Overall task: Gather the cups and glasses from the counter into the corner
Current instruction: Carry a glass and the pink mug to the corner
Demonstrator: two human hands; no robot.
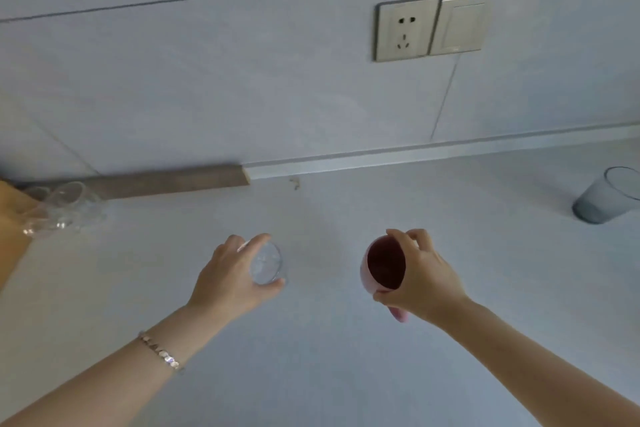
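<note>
My left hand (231,279) grips a small clear glass (268,264) by its rim over the middle of the white counter (329,374). My right hand (420,279) holds a pink cup (382,265) with a dark inside, fingers around its rim; the cup's handle pokes out below my palm. Two clear glasses (64,206) stand together in the far left corner, by the wall. A grey tinted glass (607,196) stands alone at the far right of the counter.
A tiled wall runs along the back of the counter, with a socket and switch plate (434,26) on it. A wooden strip (166,180) lies at the wall's foot. An orange-brown surface (10,229) borders the counter at the left edge.
</note>
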